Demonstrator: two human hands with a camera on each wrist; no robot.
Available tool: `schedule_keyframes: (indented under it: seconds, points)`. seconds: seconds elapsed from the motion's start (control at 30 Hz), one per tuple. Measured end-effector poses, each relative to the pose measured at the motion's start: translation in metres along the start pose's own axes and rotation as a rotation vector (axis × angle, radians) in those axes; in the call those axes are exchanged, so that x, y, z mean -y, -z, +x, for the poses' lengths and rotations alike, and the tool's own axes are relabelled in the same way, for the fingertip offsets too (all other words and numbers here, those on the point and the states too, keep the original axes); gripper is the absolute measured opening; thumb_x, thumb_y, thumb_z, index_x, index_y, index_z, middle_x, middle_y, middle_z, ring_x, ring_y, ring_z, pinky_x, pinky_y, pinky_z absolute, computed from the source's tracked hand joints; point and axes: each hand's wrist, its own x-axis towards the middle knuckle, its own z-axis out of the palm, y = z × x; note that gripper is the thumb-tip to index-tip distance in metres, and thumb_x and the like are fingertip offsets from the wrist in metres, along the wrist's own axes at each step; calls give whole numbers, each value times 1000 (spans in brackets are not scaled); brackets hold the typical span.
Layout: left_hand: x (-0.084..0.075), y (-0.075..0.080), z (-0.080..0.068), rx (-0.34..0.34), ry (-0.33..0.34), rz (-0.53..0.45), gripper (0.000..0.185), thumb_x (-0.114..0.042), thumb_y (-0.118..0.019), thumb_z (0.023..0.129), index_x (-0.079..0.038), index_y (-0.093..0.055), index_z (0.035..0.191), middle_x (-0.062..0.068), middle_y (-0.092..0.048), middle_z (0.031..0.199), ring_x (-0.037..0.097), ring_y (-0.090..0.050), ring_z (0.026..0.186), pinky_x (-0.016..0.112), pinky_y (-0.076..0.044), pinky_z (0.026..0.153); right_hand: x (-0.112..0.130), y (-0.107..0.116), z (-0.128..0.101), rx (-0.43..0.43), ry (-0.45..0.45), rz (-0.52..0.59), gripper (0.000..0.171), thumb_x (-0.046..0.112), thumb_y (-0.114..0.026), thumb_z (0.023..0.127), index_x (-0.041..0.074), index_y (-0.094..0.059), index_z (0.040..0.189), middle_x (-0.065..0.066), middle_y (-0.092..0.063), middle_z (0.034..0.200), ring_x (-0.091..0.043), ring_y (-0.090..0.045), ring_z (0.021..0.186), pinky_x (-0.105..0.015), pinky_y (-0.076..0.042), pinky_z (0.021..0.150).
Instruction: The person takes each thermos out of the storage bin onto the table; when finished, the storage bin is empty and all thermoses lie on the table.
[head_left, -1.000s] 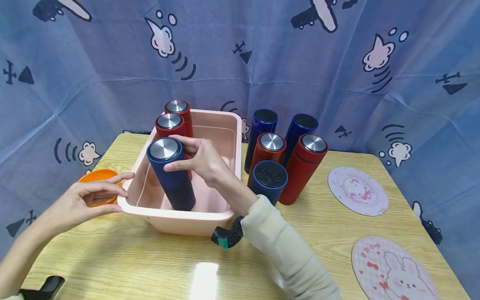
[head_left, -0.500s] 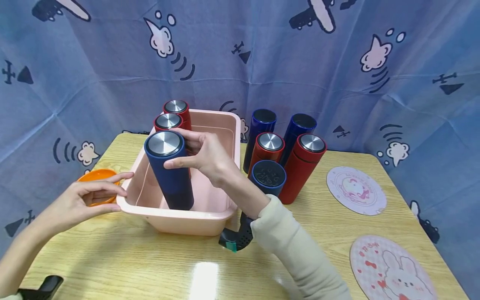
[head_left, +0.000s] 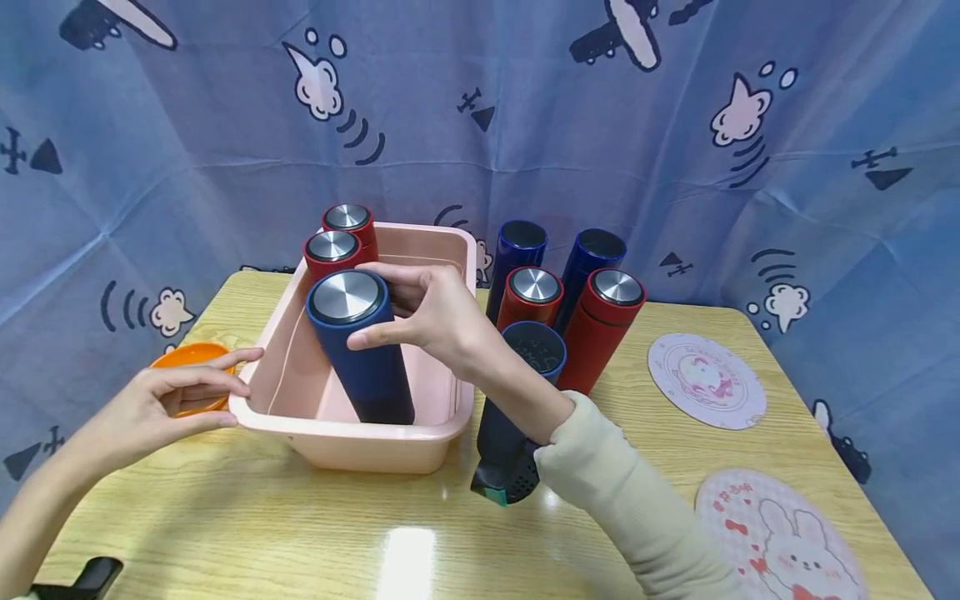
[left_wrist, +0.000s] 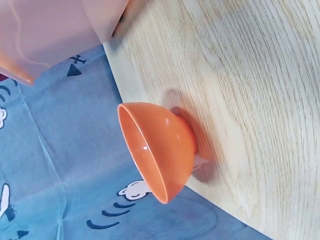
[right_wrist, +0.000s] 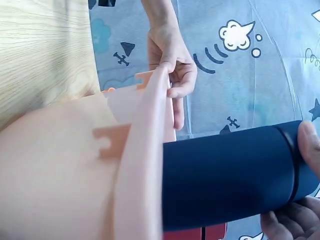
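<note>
navy flask [head_left: 360, 346]: steel cap, tilted in pink tub [head_left: 352, 442] | right hand [head_left: 427, 321] grips it | left hand [head_left: 161, 400] pinches tub rim | left wrist view alone shows orange bowl's [left_wrist: 160, 147] outside

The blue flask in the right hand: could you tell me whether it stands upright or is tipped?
Tipped. The blue flask leans, its lid end toward the left, base inside the pink tub, gripped near the lid by the right hand.
</note>
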Motion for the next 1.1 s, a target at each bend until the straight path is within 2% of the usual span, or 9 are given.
schedule_keyframes:
  seconds: [0.2,0.43,0.67,1.1]
  points:
    - [0,-1,-1,-9,4,2,39,28,-62,75,9,-62,109,6,-49,142,10,-42,133,20,-48,93,1,9,-8,-24,-13,3,64,-3,-85,67,7,-63,126,-4,-67,117,-11,-64,106,-23,-51,92]
    - [-1,-3,-1,-14,6,18,39,27,-63,74,9,-62,108,6,-50,141,10,-42,132,20,-47,93,5,24,-17,9,18,-38,64,-2,-86,67,7,-63,126,-4,-68,116,-12,-64,107,-26,-49,95]
    - [-1,-3,-1,-11,13,7,39,28,-63,74,9,-62,108,7,-49,142,11,-42,133,21,-48,93,6,37,-23,-7,-29,-46,66,-4,-86,65,7,-64,126,-7,-70,110,-14,-66,103,-29,-53,90]
    - [-2,-2,-1,-13,6,0,40,28,-62,74,10,-62,109,7,-49,142,11,-43,132,21,-49,92,9,48,-34,61,24,-68,69,-10,-85,62,3,-62,126,-10,-69,111,-18,-65,107,-32,-51,94]
